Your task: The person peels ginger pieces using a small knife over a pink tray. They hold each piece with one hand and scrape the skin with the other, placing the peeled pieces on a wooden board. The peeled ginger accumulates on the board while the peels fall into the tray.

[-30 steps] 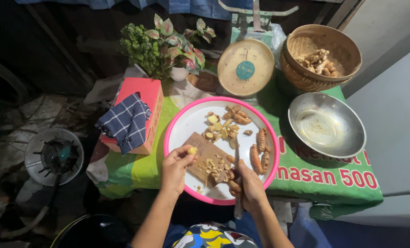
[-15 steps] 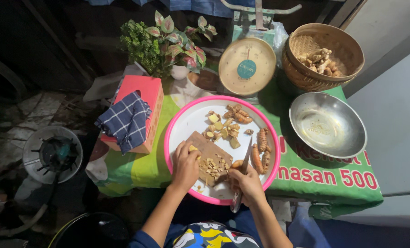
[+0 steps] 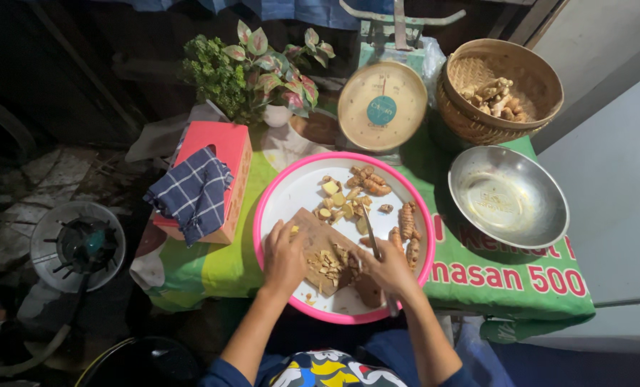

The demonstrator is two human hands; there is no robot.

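Note:
A round white tray with a pink rim [image 3: 277, 193] lies on the green cloth. On it rests a small wooden cutting board [image 3: 318, 233] with a heap of chopped root pieces [image 3: 330, 264]. My left hand [image 3: 284, 258] rests on the board's left part, beside the chopped pieces, with a yellowish bit at its fingertips. My right hand [image 3: 390, 269] is shut on a knife [image 3: 371, 233], whose blade points away across the board's right edge. Whole turmeric and ginger roots [image 3: 408, 226] and cut slices [image 3: 334, 195] lie on the tray's far half.
A steel bowl [image 3: 508, 197] stands right of the tray. Behind it a woven basket [image 3: 498, 89] holds roots. A dial kitchen scale [image 3: 382, 106] and potted plants [image 3: 252, 72] stand at the back. A red tissue box with a checked cloth [image 3: 194, 190] is on the left; a gas burner [image 3: 77, 246] is on the floor.
My left hand has come down from the board's left edge onto the board by the chopped heap. The right hand has shifted the knife over the board's right side.

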